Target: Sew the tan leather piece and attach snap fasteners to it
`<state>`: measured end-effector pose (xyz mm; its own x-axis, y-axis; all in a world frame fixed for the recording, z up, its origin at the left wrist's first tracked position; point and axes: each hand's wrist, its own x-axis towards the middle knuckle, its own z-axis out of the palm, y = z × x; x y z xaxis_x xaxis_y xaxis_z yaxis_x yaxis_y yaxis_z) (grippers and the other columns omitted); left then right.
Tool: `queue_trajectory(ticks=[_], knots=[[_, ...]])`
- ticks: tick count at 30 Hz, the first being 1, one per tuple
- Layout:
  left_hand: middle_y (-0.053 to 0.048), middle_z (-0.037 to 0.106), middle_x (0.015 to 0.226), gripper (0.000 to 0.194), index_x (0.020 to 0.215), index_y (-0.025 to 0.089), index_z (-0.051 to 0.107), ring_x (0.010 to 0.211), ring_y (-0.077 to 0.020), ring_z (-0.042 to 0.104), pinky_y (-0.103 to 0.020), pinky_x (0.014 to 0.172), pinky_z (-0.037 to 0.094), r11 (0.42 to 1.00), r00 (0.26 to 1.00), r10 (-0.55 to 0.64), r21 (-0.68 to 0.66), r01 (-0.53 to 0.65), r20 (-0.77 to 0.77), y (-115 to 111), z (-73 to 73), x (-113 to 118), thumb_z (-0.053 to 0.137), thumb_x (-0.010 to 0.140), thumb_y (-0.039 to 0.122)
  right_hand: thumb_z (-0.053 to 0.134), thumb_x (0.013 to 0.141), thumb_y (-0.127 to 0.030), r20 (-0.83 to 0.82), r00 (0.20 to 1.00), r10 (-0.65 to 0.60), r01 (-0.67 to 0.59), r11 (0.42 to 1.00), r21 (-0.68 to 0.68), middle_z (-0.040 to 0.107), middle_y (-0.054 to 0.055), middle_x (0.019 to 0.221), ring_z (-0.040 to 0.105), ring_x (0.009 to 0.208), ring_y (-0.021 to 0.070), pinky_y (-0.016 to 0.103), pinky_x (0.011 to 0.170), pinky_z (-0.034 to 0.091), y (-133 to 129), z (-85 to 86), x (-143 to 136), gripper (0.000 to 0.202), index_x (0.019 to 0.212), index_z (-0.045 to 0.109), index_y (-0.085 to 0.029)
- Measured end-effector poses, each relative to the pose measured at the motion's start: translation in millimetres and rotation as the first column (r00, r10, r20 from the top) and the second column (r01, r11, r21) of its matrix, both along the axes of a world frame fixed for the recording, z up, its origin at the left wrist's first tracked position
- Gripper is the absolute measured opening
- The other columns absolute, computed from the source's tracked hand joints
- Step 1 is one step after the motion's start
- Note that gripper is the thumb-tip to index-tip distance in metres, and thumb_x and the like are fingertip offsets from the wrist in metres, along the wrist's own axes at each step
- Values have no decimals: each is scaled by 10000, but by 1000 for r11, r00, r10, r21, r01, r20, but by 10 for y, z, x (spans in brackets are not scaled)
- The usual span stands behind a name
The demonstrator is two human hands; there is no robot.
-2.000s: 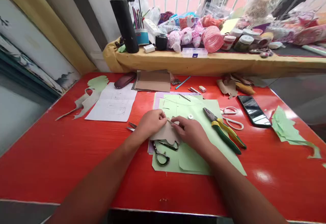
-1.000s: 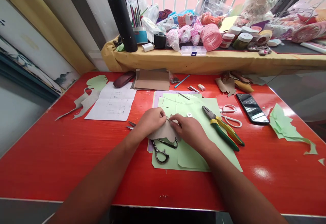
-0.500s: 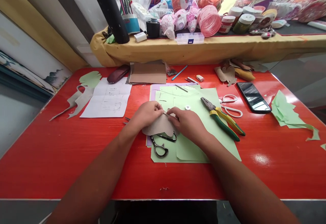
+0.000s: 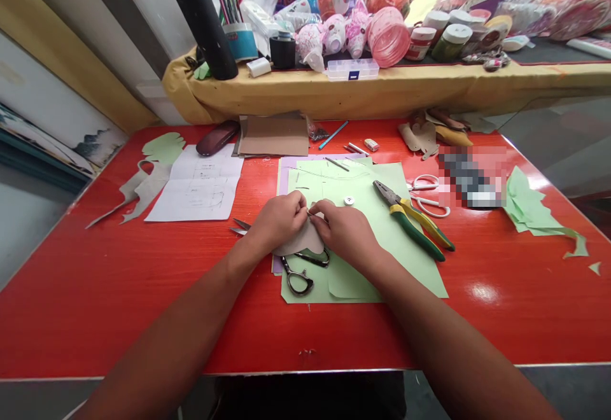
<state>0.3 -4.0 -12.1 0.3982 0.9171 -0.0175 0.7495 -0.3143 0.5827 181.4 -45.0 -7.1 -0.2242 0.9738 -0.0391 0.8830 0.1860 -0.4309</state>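
My left hand (image 4: 282,217) is closed, pinching a beige, leather-like piece (image 4: 308,242) with a curved edge, which is partly hidden beneath it. Right beside it, the fingertips of my right hand (image 4: 346,226) are pressed together at the top of this piece; something thin shows between them, too small to name. Dark-handled scissors (image 4: 300,283) lie under the beige piece, their blades poking out left of my left wrist. Beneath everything are light green paper sheets (image 4: 363,280). A white button (image 4: 349,200) rests on the paper just beyond my right hand.
Pliers (image 4: 415,219) with green and yellow handles lie to the right, near white-handled scissors (image 4: 429,197) and a blurred-out phone (image 4: 470,178). A white drawn sheet (image 4: 195,184) and scraps lie left. Brown sheets (image 4: 274,137) sit at the back, below a crowded shelf (image 4: 286,92).
My two hands have drawn closer together at the beige piece, and more of it is covered by my left hand. The view has shifted slightly.
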Motion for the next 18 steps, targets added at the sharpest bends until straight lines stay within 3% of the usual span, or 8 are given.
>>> queue_trajectory(ticks=[18], knots=[[-11, 662, 717, 78, 843, 229, 592, 677, -202, 592, -317, 633, 392, 999, 997, 11, -33, -9, 74, 25, -3, -8, 561, 885, 288, 443, 1092, -378, 84, 996, -21, 20, 1000, 16, 794, 77, 897, 689, 762, 247, 334, 589, 238, 32, 0, -70, 303, 1072, 701, -221]])
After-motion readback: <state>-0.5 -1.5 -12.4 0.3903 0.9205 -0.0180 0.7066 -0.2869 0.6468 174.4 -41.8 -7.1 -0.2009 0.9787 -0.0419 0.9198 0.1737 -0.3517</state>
